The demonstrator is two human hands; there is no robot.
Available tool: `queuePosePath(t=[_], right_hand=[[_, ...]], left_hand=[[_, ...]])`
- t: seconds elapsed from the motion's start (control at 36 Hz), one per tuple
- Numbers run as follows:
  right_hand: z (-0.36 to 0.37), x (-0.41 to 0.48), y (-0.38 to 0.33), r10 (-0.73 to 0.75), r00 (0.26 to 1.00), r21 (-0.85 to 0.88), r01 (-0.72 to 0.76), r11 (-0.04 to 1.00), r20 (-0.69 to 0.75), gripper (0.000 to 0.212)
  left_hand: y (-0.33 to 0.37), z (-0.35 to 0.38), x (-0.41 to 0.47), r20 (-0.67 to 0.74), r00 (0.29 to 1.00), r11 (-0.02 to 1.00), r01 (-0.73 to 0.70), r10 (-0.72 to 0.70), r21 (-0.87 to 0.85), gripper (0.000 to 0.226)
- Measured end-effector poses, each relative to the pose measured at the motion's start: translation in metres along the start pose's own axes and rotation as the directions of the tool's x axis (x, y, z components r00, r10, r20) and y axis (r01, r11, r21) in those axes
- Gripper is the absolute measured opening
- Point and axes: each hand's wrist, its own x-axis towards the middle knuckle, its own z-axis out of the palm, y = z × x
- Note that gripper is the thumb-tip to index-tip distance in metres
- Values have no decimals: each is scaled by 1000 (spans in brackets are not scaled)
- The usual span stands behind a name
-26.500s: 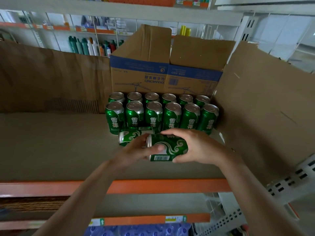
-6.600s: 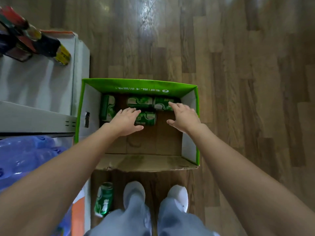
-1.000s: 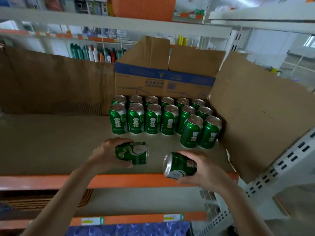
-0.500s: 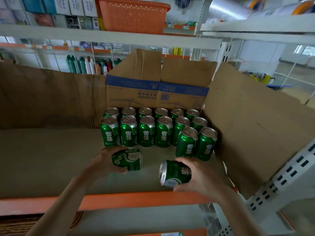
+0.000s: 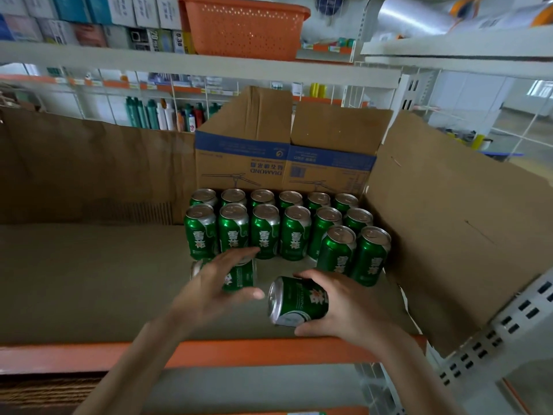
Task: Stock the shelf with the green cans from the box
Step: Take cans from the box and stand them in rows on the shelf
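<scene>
On the cardboard-lined shelf [image 5: 89,280], in the middle of the frame, standing green cans [image 5: 263,232] are ranged upright in close rows: six at the back, six in front of them, and two more at the right end nearest the camera [image 5: 354,256]. They are backed by a brown cardboard box [image 5: 284,157] with a blue band, and cardboard sheets are stood along the rear and the right side. Just in front of the left part of the rows, a lying can [image 5: 239,278] is seen on its side. The left hand [image 5: 215,283] is laid over it with fingers [image 5: 239,254] straight and spread along its upper edge and the thumb splayed below. At lower centre-right, a second can [image 5: 299,304] is held on its side by the right hand [image 5: 344,307], its silver top turned to the left. The fingers are curled round its body, above the shelf close to the orange front edge [image 5: 209,351]. An orange basket [image 5: 245,25] is seen on the shelf above, at the upper centre.
</scene>
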Motion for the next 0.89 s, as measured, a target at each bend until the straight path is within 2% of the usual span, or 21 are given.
queuePosePath(t=[0.11, 0.19, 0.28, 0.42, 0.56, 0.67, 0.69, 0.75, 0.81, 0.86, 0.89], right_hand=[[-1, 3, -11, -77, 997, 9, 77, 997, -25, 77], [-1, 5, -18, -126, 992, 8, 126, 992, -28, 75], [-2, 6, -23, -149, 988, -10, 149, 989, -27, 76], [4, 5, -21, -162, 986, 36, 164, 986, -48, 78], [6, -3, -9, -96, 995, 242, 103, 965, -38, 69], [3, -11, 3, 18, 999, 500, 6, 866, -43, 65], [3, -13, 4, 33, 999, 575, -5, 818, -38, 67], [8, -15, 6, 40, 999, 741, -6, 671, -28, 72], [14, -16, 6, 63, 997, 834, -3, 552, -38, 76], [21, -17, 5, 89, 992, 858, 27, 513, -84, 75], [24, -18, 4, 106, 989, 856, 37, 516, -107, 72]], left_hand=[[8, 20, -8, 104, 989, 973, 122, -103, -198, 99], [15, 31, -11, 141, 978, 895, 197, -152, -400, 84], [23, 36, -12, 114, 974, 817, 227, -197, -529, 59], [24, 41, -15, 39, 962, 756, 237, -270, -610, 61], [25, 39, -22, 20, 951, 705, 242, -308, -666, 56], [29, 38, -27, -15, 921, 644, 260, -389, -720, 37], [27, 38, -29, -4, 919, 618, 261, -394, -742, 43], [26, 38, -30, 17, 913, 578, 272, -407, -770, 78], [23, 39, -32, 8, 911, 550, 257, -413, -795, 101], [25, 38, -32, 11, 914, 544, 251, -405, -801, 127], [25, 38, -33, 19, 915, 540, 254, -403, -802, 133]])
